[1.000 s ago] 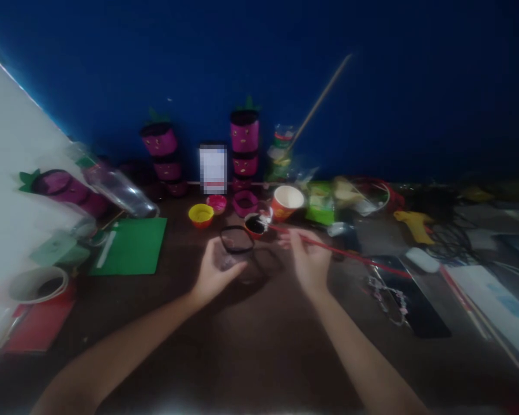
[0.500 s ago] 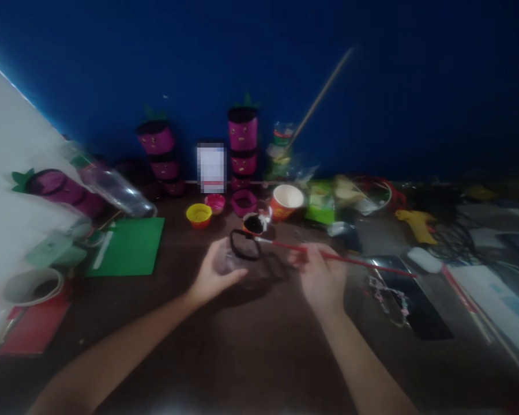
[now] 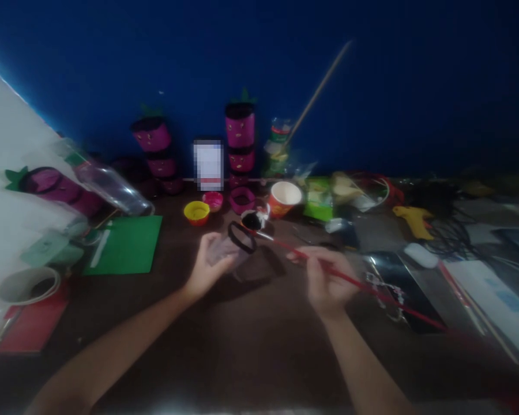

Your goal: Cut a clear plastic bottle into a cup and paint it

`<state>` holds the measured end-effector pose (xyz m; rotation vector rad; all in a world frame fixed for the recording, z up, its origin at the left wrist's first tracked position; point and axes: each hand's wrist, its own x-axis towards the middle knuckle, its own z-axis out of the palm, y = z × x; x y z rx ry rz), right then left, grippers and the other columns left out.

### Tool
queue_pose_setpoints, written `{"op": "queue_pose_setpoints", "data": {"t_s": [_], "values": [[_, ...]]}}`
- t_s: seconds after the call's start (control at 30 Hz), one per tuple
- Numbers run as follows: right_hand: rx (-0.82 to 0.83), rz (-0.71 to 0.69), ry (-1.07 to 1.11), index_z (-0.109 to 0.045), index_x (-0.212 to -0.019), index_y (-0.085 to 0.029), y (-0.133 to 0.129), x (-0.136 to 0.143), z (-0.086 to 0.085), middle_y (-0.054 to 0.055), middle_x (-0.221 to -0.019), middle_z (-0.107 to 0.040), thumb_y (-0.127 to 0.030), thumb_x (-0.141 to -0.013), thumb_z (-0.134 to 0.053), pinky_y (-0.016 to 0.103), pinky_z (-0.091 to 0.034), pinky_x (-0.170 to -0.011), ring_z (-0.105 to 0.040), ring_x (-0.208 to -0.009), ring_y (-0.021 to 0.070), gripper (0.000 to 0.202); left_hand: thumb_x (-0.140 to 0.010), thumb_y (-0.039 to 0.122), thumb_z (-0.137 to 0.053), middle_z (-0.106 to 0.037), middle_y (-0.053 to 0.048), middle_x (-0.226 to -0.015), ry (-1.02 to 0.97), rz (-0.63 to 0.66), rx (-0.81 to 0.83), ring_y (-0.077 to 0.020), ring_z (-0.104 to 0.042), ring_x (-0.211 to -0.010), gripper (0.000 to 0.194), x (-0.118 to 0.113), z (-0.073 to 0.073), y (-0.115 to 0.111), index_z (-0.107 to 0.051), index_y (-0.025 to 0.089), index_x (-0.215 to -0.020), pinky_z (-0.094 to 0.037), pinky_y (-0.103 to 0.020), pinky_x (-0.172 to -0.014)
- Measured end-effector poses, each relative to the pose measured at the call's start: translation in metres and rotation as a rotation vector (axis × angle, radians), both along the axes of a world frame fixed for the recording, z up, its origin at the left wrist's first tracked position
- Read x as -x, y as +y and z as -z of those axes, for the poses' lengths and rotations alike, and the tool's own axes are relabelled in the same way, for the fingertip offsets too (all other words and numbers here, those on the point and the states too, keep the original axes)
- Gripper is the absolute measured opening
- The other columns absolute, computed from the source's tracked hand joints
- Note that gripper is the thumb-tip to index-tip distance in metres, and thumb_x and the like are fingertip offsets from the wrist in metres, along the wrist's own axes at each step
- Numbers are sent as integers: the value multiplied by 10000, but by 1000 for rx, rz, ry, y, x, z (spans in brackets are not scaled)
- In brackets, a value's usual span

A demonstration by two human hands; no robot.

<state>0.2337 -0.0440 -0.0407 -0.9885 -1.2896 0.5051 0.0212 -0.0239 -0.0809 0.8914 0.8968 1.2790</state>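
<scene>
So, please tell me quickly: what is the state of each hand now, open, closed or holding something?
Left hand: closed around the clear container.
Right hand: closed, holding the red brush.

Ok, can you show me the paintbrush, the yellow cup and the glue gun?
Paintbrush [image 3: 354, 280]: head view, its red handle.
Yellow cup [image 3: 196, 219]: head view, front wall.
Glue gun [image 3: 415, 218]: head view, yellow body.

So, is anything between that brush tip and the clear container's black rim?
Nothing visible: the red brush has its tip right by the black rim; I can't tell whether they touch.
</scene>
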Motion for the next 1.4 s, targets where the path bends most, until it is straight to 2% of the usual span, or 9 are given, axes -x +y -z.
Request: {"op": "queue_pose_setpoints", "data": {"t_s": [0.17,0.3,0.5,0.67,0.87,1.17,1.4], "values": [[-221,40,-452,-627,-838,-194,-2,-1,0,62,-802,-721,-69,-754,-576,300,-579,-641,-687,-724,173,159,-657,347,-754,-669,-42,-876,52,97,-24,-212,-664,-825,572,0,8,0,-385,216,-1074,-494,-346,-769],[-315,11,-591,-612,-888,-173,-3,0,1,78,-825,-717,-20,-735,-576,272,-581,-668,-689,-752,163,219,-627,392,-763,-644,-23,-876,111,94,-73,-193,-663,-771,578,0,4,-1,-403,217,-1044,-513,-333,-725],[-392,23,-667,-599,-911,-178,-2,0,7,71,-839,-714,-36,-734,-594,259,-581,-681,-689,-746,158,227,-609,446,-764,-618,-24,-886,136,99,-80,-194,-651,-777,605,-1,-1,-2,-395,220,-1033,-515,-356,-738],[-383,21,-681,-596,-920,-186,-1,-1,12,77,-862,-713,-60,-757,-573,282,-582,-673,-689,-760,170,208,-600,473,-761,-605,-27,-876,167,87,-81,-197,-644,-762,621,-2,-2,-3,-398,217,-1034,-503,-347,-725],[-403,25,-659,-586,-879,-183,-3,-1,7,68,-800,-696,-47,-743,-571,289,-584,-640,-677,-722,170,192,-603,472,-757,-599,-26,-875,169,82,-91,-200,-640,-767,607,-2,-3,-4,-400,220,-1024,-498,-340,-716],[-403,-40,-678,-600,-939,-160,-4,1,7,95,-897,-704,-22,-741,-573,289,-587,-702,-679,-800,171,243,-613,463,-754,-597,-37,-914,159,109,-123,-193,-640,-777,596,-1,-2,-3,-397,223,-1026,-502,-347,-726],[-398,17,-672,-594,-903,-172,-5,0,9,86,-857,-705,-39,-739,-573,304,-585,-677,-681,-770,179,212,-630,442,-748,-602,-33,-912,162,117,-137,-195,-647,-789,581,0,1,-3,-391,230,-1037,-505,-341,-724]]}}
